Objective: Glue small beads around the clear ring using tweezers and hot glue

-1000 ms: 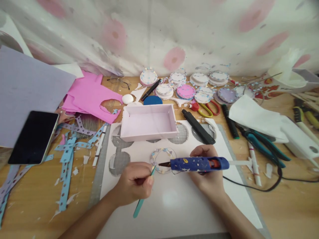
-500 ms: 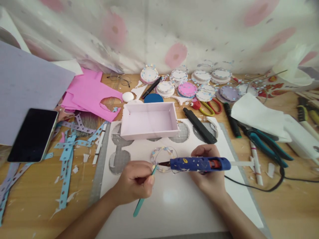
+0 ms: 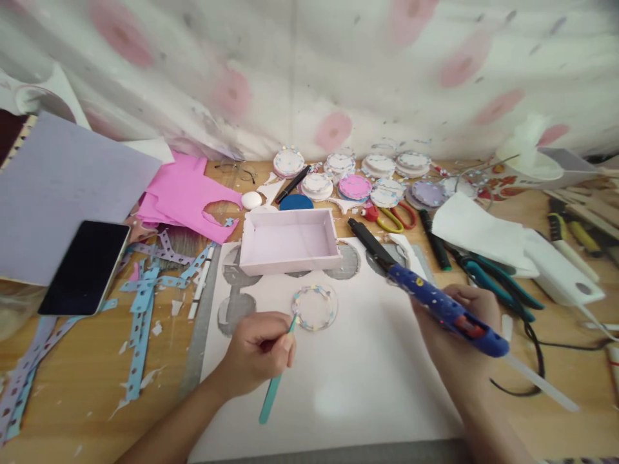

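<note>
Pinched in my left hand [image 3: 264,348] is a pair of teal tweezers [image 3: 271,394], its tip at the left edge of a small ring dotted with pastel bits [image 3: 314,327]. The ring lies on a white sheet [image 3: 348,367], which has several round holes cut along its far side. My right hand [image 3: 457,341] is wrapped round a blue hot glue gun [image 3: 435,299], held off to the right of the ring. A clear glue stick [image 3: 544,381] pokes out of its back end, and its nozzle points up and left, near a black utility knife [image 3: 370,240].
A pale pink open box [image 3: 290,265] stands behind the ring. Decorated discs [image 3: 355,187] line the back. On the left lie a phone [image 3: 84,267], pink foam sheets [image 3: 186,193] and blue punched strips [image 3: 138,328]. Teal-handled pliers [image 3: 498,283] and the glue gun's cord [image 3: 541,361] are at right.
My right hand has drawn the glue gun away from the tweezers tip, rightward, and its nozzle has swung up. The left hand stays by the ring. The camera view has shifted slightly.
</note>
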Demonstrator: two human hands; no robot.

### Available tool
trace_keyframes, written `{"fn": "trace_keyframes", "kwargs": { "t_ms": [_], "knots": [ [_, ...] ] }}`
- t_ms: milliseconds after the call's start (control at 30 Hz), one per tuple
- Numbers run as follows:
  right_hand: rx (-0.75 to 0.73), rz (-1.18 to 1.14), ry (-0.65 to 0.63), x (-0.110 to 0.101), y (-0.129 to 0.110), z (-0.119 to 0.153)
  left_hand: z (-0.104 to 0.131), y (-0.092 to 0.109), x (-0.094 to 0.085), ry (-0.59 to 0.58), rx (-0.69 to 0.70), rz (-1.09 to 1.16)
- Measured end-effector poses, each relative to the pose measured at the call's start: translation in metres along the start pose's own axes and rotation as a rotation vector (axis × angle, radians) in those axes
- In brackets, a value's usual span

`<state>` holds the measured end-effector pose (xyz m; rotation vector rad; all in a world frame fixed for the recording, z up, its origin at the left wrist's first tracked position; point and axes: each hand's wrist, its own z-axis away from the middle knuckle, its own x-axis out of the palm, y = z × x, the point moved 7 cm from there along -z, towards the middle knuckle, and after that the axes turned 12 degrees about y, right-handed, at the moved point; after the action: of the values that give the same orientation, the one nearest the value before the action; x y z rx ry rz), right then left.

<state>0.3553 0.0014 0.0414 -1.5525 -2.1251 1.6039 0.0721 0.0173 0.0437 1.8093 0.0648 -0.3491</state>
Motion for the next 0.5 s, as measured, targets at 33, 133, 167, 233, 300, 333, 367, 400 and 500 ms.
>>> {"fn": "trace_keyframes", "kwargs": {
  "t_ms": [33, 133, 167, 233, 300, 333, 367, 400, 500],
  "knots": [
    [-0.002, 0.062, 0.021, -0.009, 0.01, -0.004, 0.001, 0.001, -0.002, 0.008, -0.018, -0.01],
    [-0.095, 0.255, 0.003, -0.024, 0.039, -0.008, 0.007, 0.004, -0.006, 0.027, -0.074, -0.028],
    [-0.111, 0.34, 0.003, -0.027, 0.051, -0.008, 0.008, 0.004, -0.006, 0.033, -0.094, -0.029],
    [-0.13, 0.443, -0.027, -0.029, 0.07, -0.006, 0.012, 0.004, -0.006, 0.051, -0.139, -0.032],
    [-0.165, 0.502, -0.067, -0.026, 0.079, -0.004, 0.016, 0.004, -0.006, 0.076, -0.192, -0.034],
    [-0.195, 0.523, -0.073, -0.026, 0.077, -0.003, 0.017, 0.004, -0.005, 0.091, -0.219, -0.031],
    [-0.236, 0.535, -0.058, -0.026, 0.071, -0.003, 0.018, 0.004, -0.004, 0.109, -0.245, -0.025],
    [-0.29, 0.528, -0.03, -0.027, 0.059, -0.001, 0.019, 0.005, -0.002, 0.123, -0.267, -0.018],
    [-0.523, 0.293, 0.064, -0.03, 0.001, 0.013, 0.019, 0.008, 0.004, 0.165, -0.323, 0.002]
  ]
}}
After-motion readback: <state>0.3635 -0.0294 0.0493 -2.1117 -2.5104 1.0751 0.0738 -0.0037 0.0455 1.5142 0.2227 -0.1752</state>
